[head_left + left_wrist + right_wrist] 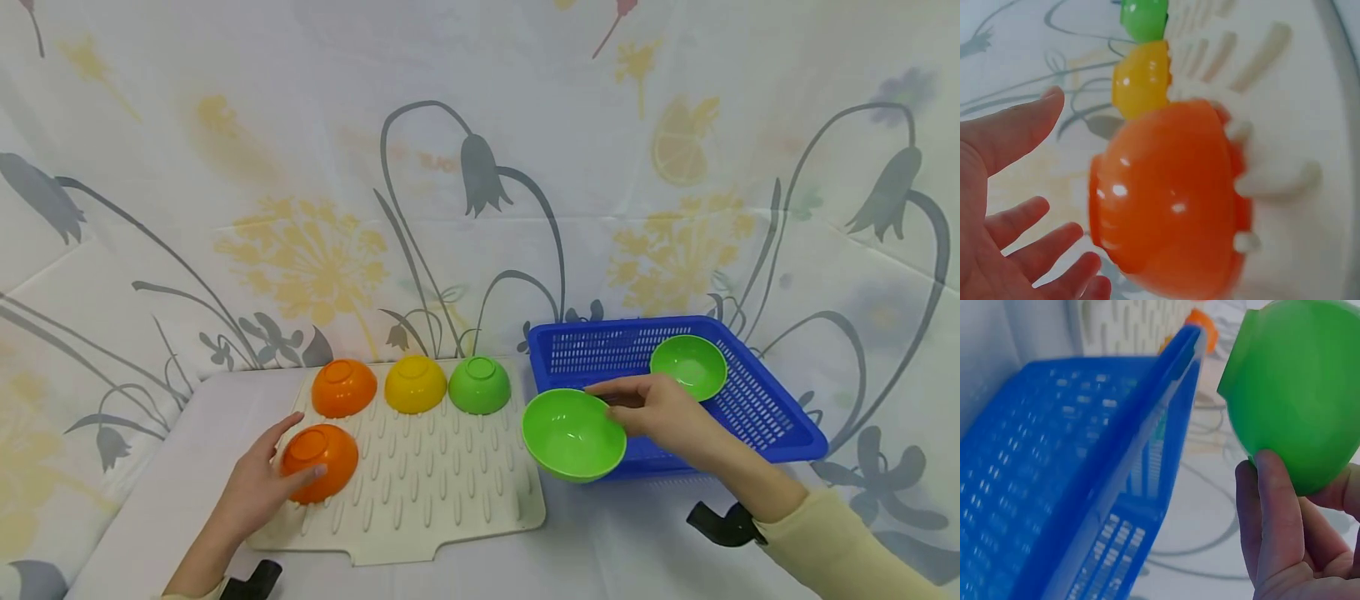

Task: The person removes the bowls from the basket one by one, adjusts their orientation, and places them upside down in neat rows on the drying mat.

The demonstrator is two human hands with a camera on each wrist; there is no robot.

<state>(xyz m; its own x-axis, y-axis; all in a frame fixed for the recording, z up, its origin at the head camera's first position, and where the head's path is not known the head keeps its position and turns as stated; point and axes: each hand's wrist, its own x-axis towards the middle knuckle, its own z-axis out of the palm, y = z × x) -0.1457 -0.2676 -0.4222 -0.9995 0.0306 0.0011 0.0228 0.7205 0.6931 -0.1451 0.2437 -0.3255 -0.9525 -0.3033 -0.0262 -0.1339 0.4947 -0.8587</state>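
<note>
A flower-printed cloth [540, 75] rises behind the white-covered table [622, 542]. On the table, a cream ridged rack [397, 533] lies left of the middle, its far side near the back edge. A blue slotted basket [592, 352] sits toward the table's back right corner, just beside the rack. The left hand [258, 492] is at the rack's left edge, its fingers released and spread beside the near orange bowl [337, 458], which lies upside down. The right hand [660, 417] grasps the rim of a tilted green bowl [573, 437], mouth upward, above the basket's front left corner. Along the rack's back edge, left to right, an orange bowl [344, 390], a yellow bowl [416, 387] and an overturned green bowl [480, 387] stand bottom up. Another green bowl [690, 367] is inside the basket, toward its back right corner.
</note>
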